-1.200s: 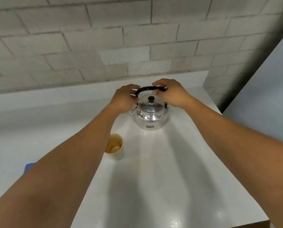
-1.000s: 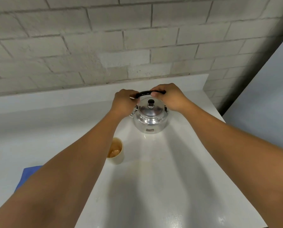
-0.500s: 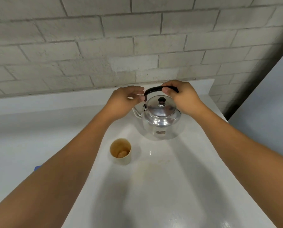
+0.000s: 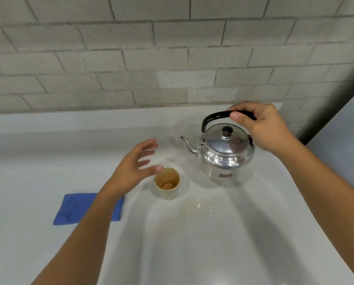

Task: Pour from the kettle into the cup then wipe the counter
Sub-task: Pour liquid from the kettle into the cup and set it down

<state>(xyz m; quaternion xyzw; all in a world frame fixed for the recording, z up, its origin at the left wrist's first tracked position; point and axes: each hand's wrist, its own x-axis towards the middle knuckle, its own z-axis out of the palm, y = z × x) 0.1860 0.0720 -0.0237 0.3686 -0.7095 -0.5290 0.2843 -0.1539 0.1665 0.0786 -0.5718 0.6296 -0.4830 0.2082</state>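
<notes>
Head view: the right hand (image 4: 262, 125) is wrapped round the black handle of the steel kettle (image 4: 225, 153) standing on the white desk (image 4: 213, 243), while the left hand (image 4: 135, 167), fingers spread, hovers just beside the cup (image 4: 167, 183), its forearm crossing a blue cloth (image 4: 75, 208).

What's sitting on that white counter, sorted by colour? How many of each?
Silver: 1, the kettle
Beige: 1, the cup
Blue: 1, the folded cloth
Total: 3 things on the counter
</notes>
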